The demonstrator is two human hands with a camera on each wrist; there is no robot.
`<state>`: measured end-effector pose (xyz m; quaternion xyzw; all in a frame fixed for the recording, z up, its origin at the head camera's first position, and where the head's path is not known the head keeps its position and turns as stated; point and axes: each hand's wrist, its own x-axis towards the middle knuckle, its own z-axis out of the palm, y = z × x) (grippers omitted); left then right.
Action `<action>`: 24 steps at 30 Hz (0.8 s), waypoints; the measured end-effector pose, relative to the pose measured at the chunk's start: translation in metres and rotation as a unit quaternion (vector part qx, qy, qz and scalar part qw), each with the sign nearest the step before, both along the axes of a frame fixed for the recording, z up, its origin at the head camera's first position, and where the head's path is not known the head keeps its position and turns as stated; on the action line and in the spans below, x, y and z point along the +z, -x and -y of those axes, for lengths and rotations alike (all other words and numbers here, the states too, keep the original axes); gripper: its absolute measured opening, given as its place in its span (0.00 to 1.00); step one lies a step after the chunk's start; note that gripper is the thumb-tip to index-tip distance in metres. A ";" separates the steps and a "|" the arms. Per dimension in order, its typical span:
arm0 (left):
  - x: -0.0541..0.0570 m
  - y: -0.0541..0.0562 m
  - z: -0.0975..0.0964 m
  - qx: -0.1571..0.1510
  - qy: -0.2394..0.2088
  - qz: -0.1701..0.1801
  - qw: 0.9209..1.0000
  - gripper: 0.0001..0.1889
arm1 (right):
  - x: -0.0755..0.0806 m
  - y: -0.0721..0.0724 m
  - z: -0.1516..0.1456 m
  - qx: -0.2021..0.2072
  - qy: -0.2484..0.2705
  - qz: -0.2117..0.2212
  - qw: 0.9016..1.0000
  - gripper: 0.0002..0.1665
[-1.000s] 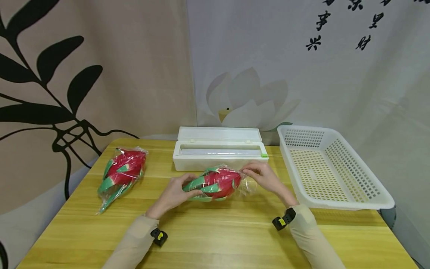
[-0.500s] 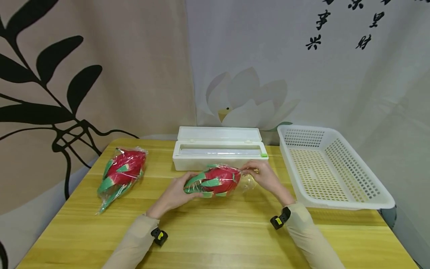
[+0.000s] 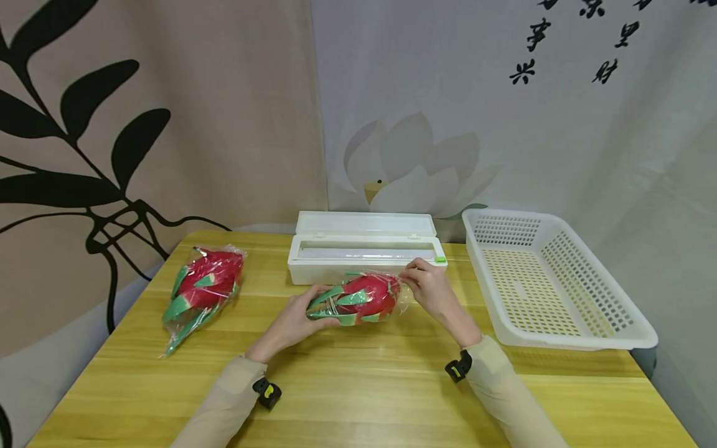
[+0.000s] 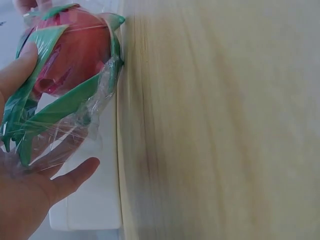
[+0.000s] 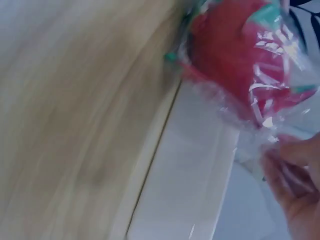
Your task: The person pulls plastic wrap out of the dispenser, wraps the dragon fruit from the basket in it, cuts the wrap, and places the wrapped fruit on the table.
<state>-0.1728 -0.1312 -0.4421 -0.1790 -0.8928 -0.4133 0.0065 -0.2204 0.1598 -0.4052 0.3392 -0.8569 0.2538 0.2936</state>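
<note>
A red dragon fruit [image 3: 370, 297] with green scales, wrapped in clear film, is held just above the table, in front of the white box. My left hand [image 3: 295, 320] grips its leafy left end; in the left wrist view the thumb lies along a green scale and the other fingers reach under the film. At the right end, my right hand [image 3: 430, 290] pinches the gathered cling film [image 5: 272, 135] between thumb and fingers. Another film-wrapped dragon fruit [image 3: 211, 280] lies on the left of the table, apart from both hands.
Behind the hands stands a white cling film dispenser [image 3: 322, 272], its lid raised and a roll inside, with a green slider at its right. A white perforated basket [image 3: 521, 292] sits at the right on the wooden table [image 3: 358, 398]. Printed curtains hang behind.
The held dragon fruit has turned slightly about its length in my left hand. My right hand has shifted slightly and rotated, still pinching the film. The other fruit, dispenser and basket stay put.
</note>
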 end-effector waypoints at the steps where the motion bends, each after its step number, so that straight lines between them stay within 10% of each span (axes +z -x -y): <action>1: 0.000 0.000 0.000 -0.001 0.000 0.000 1.000 0.35 | 0.001 -0.003 0.002 -0.008 -0.002 0.013 1.000 0.02; 9: 0.000 0.001 0.000 -0.007 -0.008 0.011 1.000 0.35 | 0.008 -0.020 0.016 -0.053 -0.015 0.082 0.995 0.09; 16: -0.001 0.003 0.002 -0.006 -0.018 0.011 1.000 0.34 | 0.004 -0.023 0.013 -0.013 -0.018 0.090 0.996 0.11; 24: -0.003 0.006 0.004 -0.015 -0.019 0.012 1.000 0.34 | -0.003 -0.013 -0.007 0.051 0.045 0.255 0.965 0.16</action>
